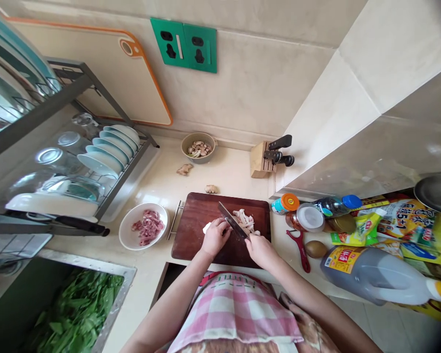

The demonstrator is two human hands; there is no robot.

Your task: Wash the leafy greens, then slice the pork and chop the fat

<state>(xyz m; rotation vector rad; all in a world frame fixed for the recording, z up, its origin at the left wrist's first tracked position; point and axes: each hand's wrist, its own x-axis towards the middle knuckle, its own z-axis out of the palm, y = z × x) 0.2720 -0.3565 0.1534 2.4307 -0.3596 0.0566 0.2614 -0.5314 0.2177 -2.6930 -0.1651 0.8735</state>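
A dark wooden cutting board (191, 235) lies on the counter in front of me. My right hand (261, 251) is closed around the handle of a kitchen knife (232, 220), whose blade slants up and to the left over the board. Beside the blade, my left hand (216, 236) has its fingers curled down on the board; whatever is under them is hidden. A small white piece (206, 227) shows at that hand's left edge. Pale cut strips (244, 220), possibly mushroom, form a pile on the blade's right side.
Left of the board stands a white bowl of sliced raw meat (149, 227); leafy greens (81, 304) fill the sink beyond. Behind are ginger (184, 169), a colander (184, 147) and a knife block (259, 162). A red peeler (300, 249), jars and a large bottle (371, 274) crowd the right.
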